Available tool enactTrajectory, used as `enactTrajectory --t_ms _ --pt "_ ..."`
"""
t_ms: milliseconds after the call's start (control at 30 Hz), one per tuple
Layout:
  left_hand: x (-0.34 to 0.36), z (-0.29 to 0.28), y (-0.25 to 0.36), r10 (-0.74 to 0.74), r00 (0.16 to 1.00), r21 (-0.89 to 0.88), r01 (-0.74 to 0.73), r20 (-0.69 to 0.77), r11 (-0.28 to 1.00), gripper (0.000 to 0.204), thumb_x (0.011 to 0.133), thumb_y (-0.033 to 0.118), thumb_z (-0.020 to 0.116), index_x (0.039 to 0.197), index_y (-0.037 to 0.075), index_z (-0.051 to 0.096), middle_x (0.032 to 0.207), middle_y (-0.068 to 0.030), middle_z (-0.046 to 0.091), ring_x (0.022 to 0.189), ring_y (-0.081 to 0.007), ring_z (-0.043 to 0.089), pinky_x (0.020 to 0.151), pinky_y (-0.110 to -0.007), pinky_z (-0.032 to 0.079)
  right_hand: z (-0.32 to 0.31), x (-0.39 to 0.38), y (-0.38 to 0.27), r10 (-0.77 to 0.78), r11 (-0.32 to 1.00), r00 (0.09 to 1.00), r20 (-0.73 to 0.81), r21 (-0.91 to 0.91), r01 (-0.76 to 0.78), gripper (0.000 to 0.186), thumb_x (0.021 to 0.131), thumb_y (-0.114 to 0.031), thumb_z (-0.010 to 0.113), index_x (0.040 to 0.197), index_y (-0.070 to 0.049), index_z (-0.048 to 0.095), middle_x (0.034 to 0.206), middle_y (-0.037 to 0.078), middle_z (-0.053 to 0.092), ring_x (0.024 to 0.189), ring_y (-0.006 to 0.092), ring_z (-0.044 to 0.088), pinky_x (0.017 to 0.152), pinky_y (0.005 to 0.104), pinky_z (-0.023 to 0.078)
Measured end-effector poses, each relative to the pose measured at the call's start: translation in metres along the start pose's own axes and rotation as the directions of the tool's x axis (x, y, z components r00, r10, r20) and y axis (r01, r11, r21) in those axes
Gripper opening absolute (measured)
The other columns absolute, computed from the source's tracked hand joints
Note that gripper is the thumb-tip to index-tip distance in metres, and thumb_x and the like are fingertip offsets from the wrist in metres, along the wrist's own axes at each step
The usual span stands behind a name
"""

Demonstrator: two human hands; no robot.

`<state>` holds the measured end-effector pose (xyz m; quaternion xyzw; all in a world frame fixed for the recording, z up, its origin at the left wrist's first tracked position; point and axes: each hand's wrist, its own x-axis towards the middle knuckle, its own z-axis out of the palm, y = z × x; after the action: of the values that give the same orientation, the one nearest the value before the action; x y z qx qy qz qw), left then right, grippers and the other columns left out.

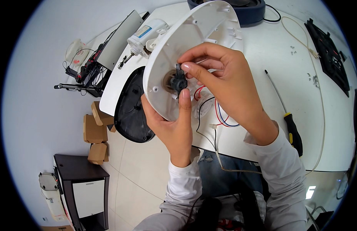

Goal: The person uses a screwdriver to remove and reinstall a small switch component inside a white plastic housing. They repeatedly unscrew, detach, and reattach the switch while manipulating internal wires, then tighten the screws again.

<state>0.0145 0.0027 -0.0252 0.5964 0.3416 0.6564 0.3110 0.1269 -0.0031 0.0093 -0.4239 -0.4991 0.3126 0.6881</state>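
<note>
A large white plastic shell [165, 50], its hollow side facing me, stands tilted over the white table. My left hand [171, 125] is closed round its lower edge, with the thumb pressing up against a small black plastic part [179, 80] inside. That part sits at a round opening in the shell. At the part's upper end, my right hand [221, 73] pinches with thumb and forefinger; the other fingers curl behind. Red, blue and black wires [221, 115] hang below my right hand, beside a clear plastic piece [202, 106].
A screwdriver [288, 121] with a black and yellow handle lies at right, near scattered screws [315, 80] and a pale cord [323, 127]. At left are a black oval cover [130, 111] and a white motor [147, 36]. A dark blue round housing [251, 13] stands at the back.
</note>
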Motion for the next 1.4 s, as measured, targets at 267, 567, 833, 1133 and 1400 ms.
enactTrajectory --t_ms 267,567,833,1133,1400 --pt "-0.003 -0.01 -0.001 -0.045 0.996 -0.048 0.049 0.077 0.998 0.042 0.083 0.012 0.061 0.119 -0.003 0.044 0.11 -0.0085 0.054 0.098 -0.0137 0.051 0.087 -0.027 0.038 0.0 0.0 0.004 -0.022 1.0 1.0 0.018 0.017 0.021 0.007 0.079 -0.004 0.059 0.085 0.0 0.06 0.076 0.007 0.062 0.065 0.0142 0.059 0.058 0.0245 0.047" --pt "-0.005 -0.013 -0.001 -0.071 0.994 -0.114 0.08 0.085 0.99 0.037 0.086 0.011 0.055 0.119 -0.003 0.044 0.112 -0.0092 0.053 0.101 -0.0145 0.05 0.091 -0.028 0.035 -0.011 -0.004 -0.007 0.104 0.994 0.983 0.154 0.017 -0.108 0.013 0.086 -0.01 0.056 0.096 -0.001 0.056 0.086 0.002 0.059 0.076 0.0079 0.059 0.059 0.0181 0.044" --pt "-0.004 -0.013 0.0 -0.083 0.995 -0.109 0.09 0.062 0.99 0.033 0.087 0.008 0.051 0.117 -0.004 0.046 0.109 -0.0096 0.055 0.1 -0.014 0.051 0.09 -0.027 0.036 -0.011 -0.002 -0.007 0.146 0.978 0.971 0.189 0.12 -0.171 0.011 0.086 -0.008 0.054 0.092 0.001 0.057 0.083 0.005 0.058 0.073 0.01 0.056 0.055 0.0218 0.047" --pt "-0.004 -0.013 -0.001 -0.084 0.994 -0.132 0.092 0.065 0.987 0.032 0.087 0.009 0.05 0.116 -0.004 0.047 0.11 -0.0093 0.055 0.099 -0.0136 0.051 0.09 -0.027 0.037 -0.014 -0.002 -0.008 0.172 0.969 0.959 0.227 0.137 -0.206 0.014 0.087 -0.01 0.052 0.096 -0.001 0.056 0.085 0.004 0.058 0.075 0.0092 0.056 0.057 0.021 0.047" --pt "0.0 -0.006 0.0 -0.065 0.997 -0.144 0.069 0.032 0.987 0.026 0.087 0.01 0.055 0.109 -0.002 0.049 0.098 -0.0042 0.054 0.088 -0.009 0.049 0.078 -0.021 0.039 -0.028 0.002 -0.013 0.176 0.981 0.951 0.255 0.037 -0.191 0.015 0.086 -0.012 0.054 0.096 -0.003 0.057 0.087 0.001 0.059 0.075 0.0076 0.056 0.057 0.0188 0.043"
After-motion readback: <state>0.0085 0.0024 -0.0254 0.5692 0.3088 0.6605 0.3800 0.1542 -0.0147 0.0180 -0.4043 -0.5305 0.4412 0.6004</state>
